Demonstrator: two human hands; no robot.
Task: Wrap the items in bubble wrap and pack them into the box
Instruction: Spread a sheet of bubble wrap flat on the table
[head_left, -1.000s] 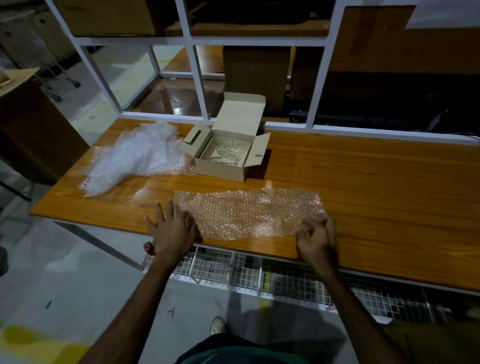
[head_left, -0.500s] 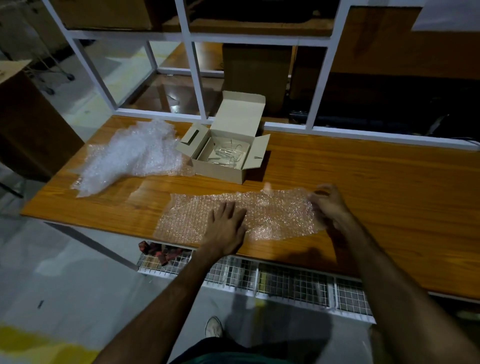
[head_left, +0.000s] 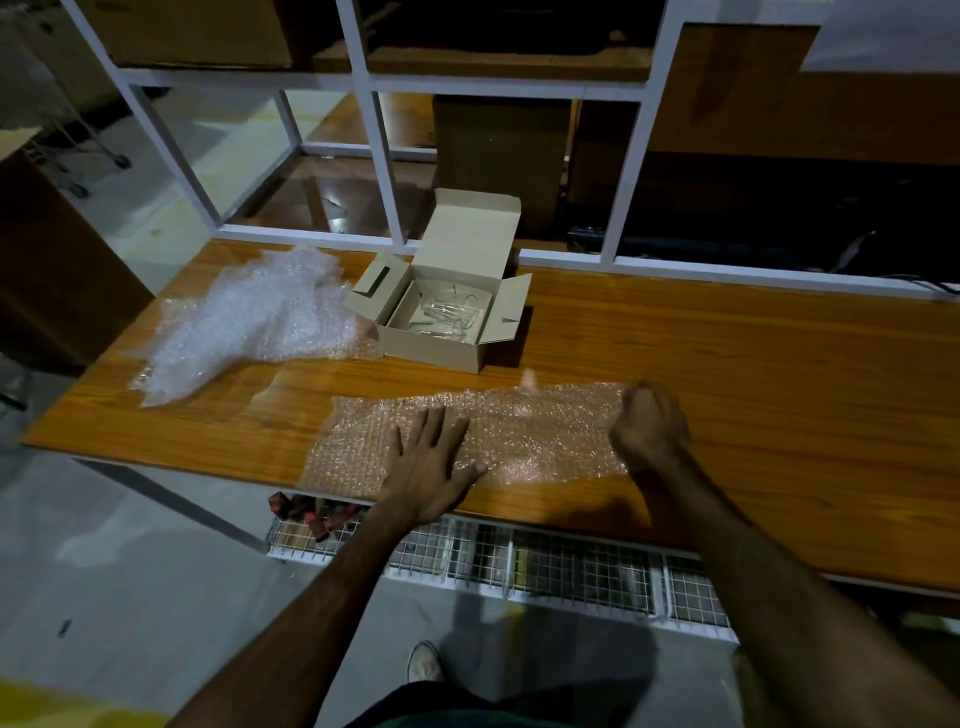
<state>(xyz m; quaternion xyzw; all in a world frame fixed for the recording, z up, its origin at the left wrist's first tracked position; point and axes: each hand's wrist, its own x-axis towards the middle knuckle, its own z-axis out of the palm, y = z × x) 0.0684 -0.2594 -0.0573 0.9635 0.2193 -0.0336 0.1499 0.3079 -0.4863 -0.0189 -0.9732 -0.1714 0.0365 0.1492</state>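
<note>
Sheet-laying step: left hand (head_left: 434, 467) pressed flat on the bubble wrap sheet (head_left: 519, 434) at the desk (head_left: 727, 374) front edge, right hand (head_left: 649, 426) pinching its right end (glassware sits in the open box (head_left: 447, 306) behind the sheet); next, fetch an item.

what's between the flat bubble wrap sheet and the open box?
Only bare tabletop, in the head view: a wood strip separates the sheet from the box.

This looks like a packing station in a warehouse or stockroom. A long wooden bench (head_left: 727, 395) stands under white metal racking (head_left: 374, 171) loaded with cardboard cartons (head_left: 501, 156), above bare concrete floor (head_left: 104, 545).
</note>
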